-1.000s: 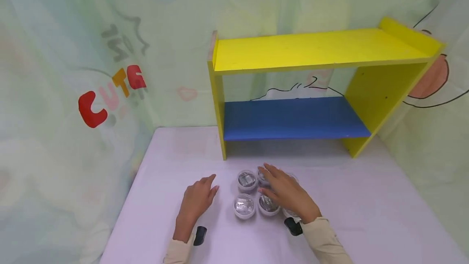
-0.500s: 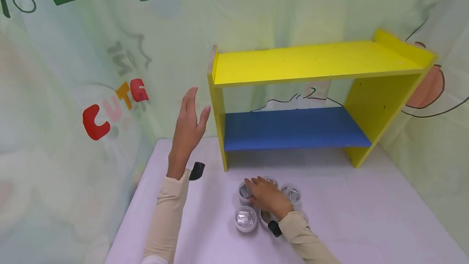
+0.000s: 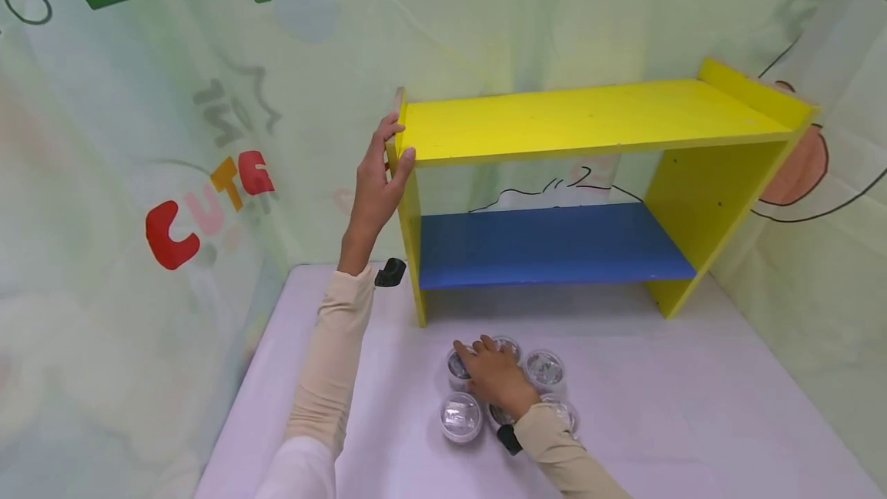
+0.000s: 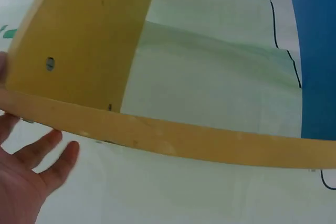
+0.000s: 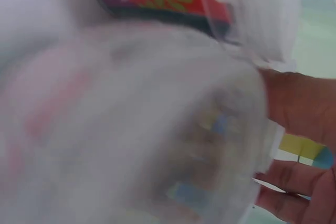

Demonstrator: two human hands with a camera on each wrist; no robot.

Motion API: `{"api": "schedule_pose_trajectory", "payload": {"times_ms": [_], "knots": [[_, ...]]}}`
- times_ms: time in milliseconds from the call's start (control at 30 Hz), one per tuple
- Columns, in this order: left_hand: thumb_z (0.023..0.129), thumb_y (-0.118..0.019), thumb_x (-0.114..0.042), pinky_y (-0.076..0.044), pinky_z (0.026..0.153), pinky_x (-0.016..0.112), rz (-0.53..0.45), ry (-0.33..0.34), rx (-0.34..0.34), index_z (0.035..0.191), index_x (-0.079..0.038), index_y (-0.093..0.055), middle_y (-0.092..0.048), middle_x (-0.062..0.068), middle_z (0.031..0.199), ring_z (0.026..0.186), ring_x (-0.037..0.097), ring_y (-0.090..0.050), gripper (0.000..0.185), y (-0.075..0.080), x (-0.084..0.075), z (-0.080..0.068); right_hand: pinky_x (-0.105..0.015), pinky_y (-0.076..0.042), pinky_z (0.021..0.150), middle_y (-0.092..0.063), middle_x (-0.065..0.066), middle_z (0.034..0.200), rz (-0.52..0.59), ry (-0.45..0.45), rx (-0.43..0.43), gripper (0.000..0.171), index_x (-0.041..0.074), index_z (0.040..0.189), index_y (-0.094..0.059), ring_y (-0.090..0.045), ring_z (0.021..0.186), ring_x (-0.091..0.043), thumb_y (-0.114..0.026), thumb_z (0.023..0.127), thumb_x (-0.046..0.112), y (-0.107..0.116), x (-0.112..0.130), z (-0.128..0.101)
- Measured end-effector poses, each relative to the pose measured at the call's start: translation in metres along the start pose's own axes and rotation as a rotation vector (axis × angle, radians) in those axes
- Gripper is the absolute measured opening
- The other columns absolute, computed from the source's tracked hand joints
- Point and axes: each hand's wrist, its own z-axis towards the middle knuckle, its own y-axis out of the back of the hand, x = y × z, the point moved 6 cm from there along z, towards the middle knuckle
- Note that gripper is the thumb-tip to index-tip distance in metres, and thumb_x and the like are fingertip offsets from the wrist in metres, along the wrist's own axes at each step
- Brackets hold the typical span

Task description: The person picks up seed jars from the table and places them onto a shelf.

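So nearest the camera there's a cluster of small clear plastic cups (image 3: 462,416) with foil-looking stuff inside, all sitting bunched together on the lavender table (image 3: 693,422), a little in front of the shelf; I count about five, one partly hidden under the wrist. The right hand (image 3: 493,377) lies on top of the bunch with its fingers curled down over one of the middle cups (image 3: 457,364); from the right wrist view the fingers (image 5: 294,114) do look wrapped round a clear cup (image 5: 147,129), though it's really blurry, so I'd call it a grip just starting; nothing looks lifted yet.

Further back, the left hand (image 3: 377,175) is up on the top left corner of the yellow shelf unit (image 3: 589,110), thumb on the front edge, fingers round the side board; looks like it's steadying it.

Both the yellow top board and the blue lower shelf (image 3: 554,241) have nothing on them; so progress-wise I'd say basically zero cups have gone anywhere, all of them still to go.
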Motion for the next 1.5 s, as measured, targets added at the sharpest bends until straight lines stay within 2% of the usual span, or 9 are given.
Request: {"api": "schedule_pose_trajectory", "payload": {"times_ms": [167, 300, 500, 700, 800, 933, 1067, 1333, 1500], "knots": [[0.102, -0.046, -0.022, -0.051, 0.085, 0.04, -0.053, -0.066, -0.054, 0.137, -0.01, -0.044, -0.038, 0.002, 0.155, 0.133, 0.018, -0.045, 0.037, -0.002, 0.003, -0.003, -0.064, -0.039, 0.098, -0.06, -0.017, 0.128, -0.036, -0.007, -0.066, 0.065, 0.012, 0.137, -0.054, -0.05, 0.127, -0.039, -0.079, 0.079, 0.025, -0.007, 0.001, 0.003], [0.103, -0.043, -0.021, -0.046, 0.078, 0.033, -0.076, -0.071, -0.063, 0.136, -0.009, -0.043, -0.036, 0.004, 0.156, 0.134, 0.019, -0.044, 0.035, -0.003, 0.003, -0.004, -0.066, -0.039, 0.094, -0.061, -0.016, 0.123, 0.012, -0.024, -0.1, 0.065, 0.012, 0.134, -0.055, -0.052, 0.123, -0.038, -0.082, 0.076, 0.027, -0.008, 0.001, 0.006], [0.103, -0.04, -0.021, -0.044, 0.08, 0.025, -0.07, -0.044, -0.046, 0.136, -0.01, -0.038, -0.031, 0.002, 0.158, 0.137, 0.015, -0.039, 0.035, -0.006, 0.002, -0.003, -0.065, -0.038, 0.097, -0.06, -0.019, 0.124, 0.21, -0.029, -0.157, 0.068, 0.011, 0.136, -0.053, -0.055, 0.118, -0.039, -0.081, 0.075, 0.024, 0.007, -0.004, 0.009], [0.103, -0.039, -0.021, -0.047, 0.087, 0.031, -0.078, -0.052, -0.041, 0.137, -0.009, -0.037, -0.029, 0.003, 0.159, 0.141, 0.015, -0.035, 0.036, -0.006, -0.001, 0.002, -0.048, -0.051, 0.087, -0.056, -0.019, 0.119, 0.42, 0.023, -0.23, 0.073, 0.009, 0.142, -0.048, -0.06, 0.1, -0.031, -0.081, 0.078, 0.021, 0.039, -0.008, 0.01], [0.103, -0.038, -0.021, -0.048, 0.09, 0.032, -0.077, -0.052, -0.038, 0.137, -0.009, -0.037, -0.028, 0.002, 0.16, 0.142, 0.014, -0.035, 0.036, -0.005, -0.002, 0.004, -0.044, -0.05, 0.085, -0.052, -0.017, 0.117, 0.548, 0.03, -0.24, 0.076, 0.008, 0.145, -0.044, -0.056, 0.098, -0.027, -0.08, 0.08, 0.023, 0.053, -0.012, 0.011], [0.103, -0.038, -0.022, -0.048, 0.085, 0.03, -0.067, -0.048, -0.039, 0.137, -0.009, -0.036, -0.027, 0.002, 0.16, 0.142, 0.013, -0.035, 0.036, -0.004, -0.001, 0.004, -0.039, -0.053, 0.085, -0.051, -0.019, 0.12, 0.678, 0.037, -0.26, 0.074, 0.009, 0.146, -0.044, -0.056, 0.104, -0.028, -0.078, 0.082, 0.025, 0.067, -0.018, 0.011], [0.103, -0.038, -0.022, -0.046, 0.08, 0.028, -0.065, -0.047, -0.036, 0.137, -0.008, -0.035, -0.027, 0.004, 0.159, 0.142, 0.013, -0.034, 0.037, -0.006, 0.0, 0.004, -0.033, -0.056, 0.083, -0.048, -0.02, 0.122, 0.8, 0.039, -0.243, 0.071, 0.013, 0.147, -0.043, -0.056, 0.107, -0.03, -0.076, 0.085, 0.023, 0.074, -0.022, 0.01], [0.103, -0.038, -0.022, -0.044, 0.073, 0.026, -0.085, -0.029, -0.041, 0.137, -0.006, -0.036, -0.028, 0.005, 0.159, 0.141, 0.013, -0.035, 0.038, -0.007, 0.004, 0.001, -0.035, -0.055, 0.085, -0.044, -0.018, 0.133, 0.926, 0.055, -0.198, 0.063, 0.024, 0.146, -0.043, -0.053, 0.11, -0.031, -0.071, 0.089, 0.025, 0.078, -0.021, 0.008], [0.103, -0.038, -0.022, -0.044, 0.076, 0.027, -0.085, -0.017, -0.035, 0.137, -0.008, -0.035, -0.027, 0.004, 0.159, 0.141, 0.013, -0.034, 0.037, -0.008, 0.007, -0.001, -0.031, -0.054, 0.086, -0.044, -0.018, 0.136, 1.079, 0.098, -0.163, 0.064, 0.023, 0.146, -0.042, -0.055, 0.111, -0.031, -0.071, 0.089, 0.018, 0.081, -0.018, 0.007]]}}
